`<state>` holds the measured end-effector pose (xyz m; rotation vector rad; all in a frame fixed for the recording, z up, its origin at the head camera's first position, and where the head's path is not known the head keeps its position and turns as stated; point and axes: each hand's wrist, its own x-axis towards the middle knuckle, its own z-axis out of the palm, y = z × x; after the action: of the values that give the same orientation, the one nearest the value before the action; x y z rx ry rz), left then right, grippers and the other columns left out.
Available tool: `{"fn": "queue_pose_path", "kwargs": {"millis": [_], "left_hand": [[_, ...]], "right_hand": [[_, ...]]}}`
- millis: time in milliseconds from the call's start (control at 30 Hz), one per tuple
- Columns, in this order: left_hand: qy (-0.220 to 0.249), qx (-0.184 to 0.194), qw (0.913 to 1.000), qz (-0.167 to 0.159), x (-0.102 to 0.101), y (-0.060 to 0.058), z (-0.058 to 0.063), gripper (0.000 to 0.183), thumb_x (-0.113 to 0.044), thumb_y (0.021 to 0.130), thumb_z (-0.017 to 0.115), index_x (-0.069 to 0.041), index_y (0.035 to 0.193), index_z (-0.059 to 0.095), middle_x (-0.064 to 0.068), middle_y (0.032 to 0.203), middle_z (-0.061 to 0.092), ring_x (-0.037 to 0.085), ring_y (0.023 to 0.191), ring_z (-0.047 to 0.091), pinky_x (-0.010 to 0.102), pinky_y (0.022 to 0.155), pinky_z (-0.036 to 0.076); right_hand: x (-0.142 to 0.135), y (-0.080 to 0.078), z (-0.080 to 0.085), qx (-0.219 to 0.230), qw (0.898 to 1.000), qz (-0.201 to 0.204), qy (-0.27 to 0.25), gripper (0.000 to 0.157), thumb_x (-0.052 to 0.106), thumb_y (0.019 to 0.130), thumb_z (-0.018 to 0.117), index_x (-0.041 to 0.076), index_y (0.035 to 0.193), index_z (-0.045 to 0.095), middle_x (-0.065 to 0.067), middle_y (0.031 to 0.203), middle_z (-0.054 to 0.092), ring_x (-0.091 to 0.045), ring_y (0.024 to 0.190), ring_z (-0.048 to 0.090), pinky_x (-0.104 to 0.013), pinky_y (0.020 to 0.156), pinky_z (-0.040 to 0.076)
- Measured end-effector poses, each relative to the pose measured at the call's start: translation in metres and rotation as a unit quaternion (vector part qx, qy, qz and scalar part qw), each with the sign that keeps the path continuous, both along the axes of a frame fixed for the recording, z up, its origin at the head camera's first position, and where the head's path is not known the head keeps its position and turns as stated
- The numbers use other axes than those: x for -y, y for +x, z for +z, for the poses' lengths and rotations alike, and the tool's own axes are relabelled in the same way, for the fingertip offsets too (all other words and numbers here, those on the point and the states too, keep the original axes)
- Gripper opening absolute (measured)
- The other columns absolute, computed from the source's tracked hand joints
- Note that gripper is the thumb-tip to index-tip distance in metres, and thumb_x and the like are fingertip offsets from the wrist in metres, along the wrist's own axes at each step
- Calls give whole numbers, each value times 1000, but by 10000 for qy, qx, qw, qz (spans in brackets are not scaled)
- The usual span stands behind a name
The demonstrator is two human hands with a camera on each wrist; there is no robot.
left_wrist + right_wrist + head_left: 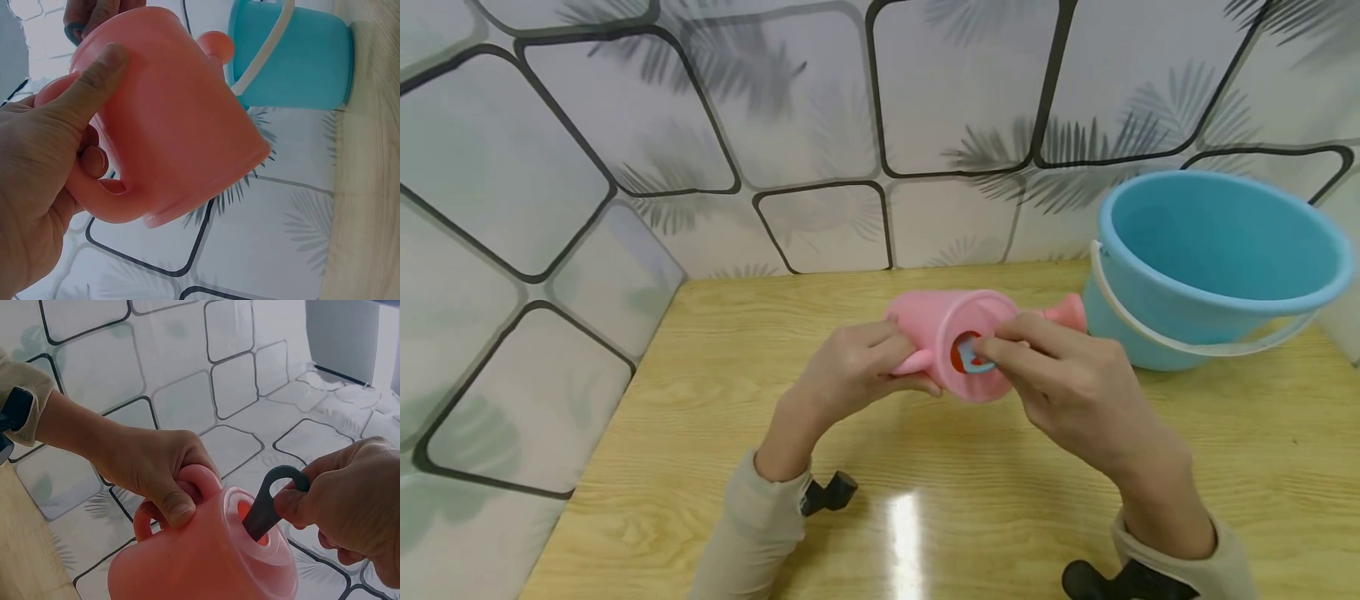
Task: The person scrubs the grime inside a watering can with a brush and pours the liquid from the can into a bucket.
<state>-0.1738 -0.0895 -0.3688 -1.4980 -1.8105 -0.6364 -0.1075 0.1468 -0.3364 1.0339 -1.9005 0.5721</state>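
A pink watering can (925, 315) is held up over the table, tipped so its opening faces me. My left hand (857, 367) grips its looped handle, thumb along the can's side in the left wrist view. With thumb and fingers, my right hand (1075, 387) pinches the ring-shaped end of a small blue tool (265, 509). The tool's shaft goes into the can's round opening, so its far end is hidden. Something red (957, 354) shows inside the opening beside the tool. The can's spout (1066, 313) sticks out to the right, past the right hand's fingers.
A light blue bucket (1165, 354) with a white handle (1206, 347) stands at the right, close to the spout. Behind the wooden table (700, 417) rises a wall (820, 225) with a line-and-leaf pattern, which also runs along the left side.
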Motion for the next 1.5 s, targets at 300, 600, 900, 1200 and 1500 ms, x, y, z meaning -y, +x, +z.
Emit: {"fn": "queue_pose_path", "kwargs": {"millis": [300,600,900,1200,1500], "left_hand": [[-104,-690,9966,431,-2,1,-4,39,-38,80,79,-11,73,52,-2,66,48,7,57,43,15,53,41],[188,-750,9960,459,-4,3,-6,41,-39,87,72,-11,70,48,-2,65,45,8,56,39,16,52,35],[93,-1127,9912,688,-10,-1,-7,39,-38,85,76,-11,72,50,-2,65,46,8,57,40,18,53,36],[182,-1371,9889,539,-10,-11,-20,38,-32,97,63,-9,71,48,-1,64,45,9,57,40,19,53,36],[439,-1074,9922,458,-10,-14,-22,43,-38,83,77,-10,69,48,-1,64,46,8,56,41,17,51,38]], "right_hand": [[-4,9,-1,918,9916,-531,736,22,-7,78,62,5,96,66,-5,89,61,-15,67,58,-33,50,52],[-16,8,-2,2162,9737,469,-540,25,-12,81,71,8,94,70,6,71,51,-3,63,42,-15,56,35],[-40,22,6,2525,9620,209,-1018,12,1,97,60,7,89,68,9,67,47,2,56,38,-16,49,33],[-17,10,-7,1934,9766,758,-551,20,11,102,53,5,101,72,3,84,61,-4,77,49,-14,69,41],[-7,1,-8,1815,9824,318,-297,27,-14,82,69,4,102,72,-2,93,68,-11,81,57,-11,78,45]]}}
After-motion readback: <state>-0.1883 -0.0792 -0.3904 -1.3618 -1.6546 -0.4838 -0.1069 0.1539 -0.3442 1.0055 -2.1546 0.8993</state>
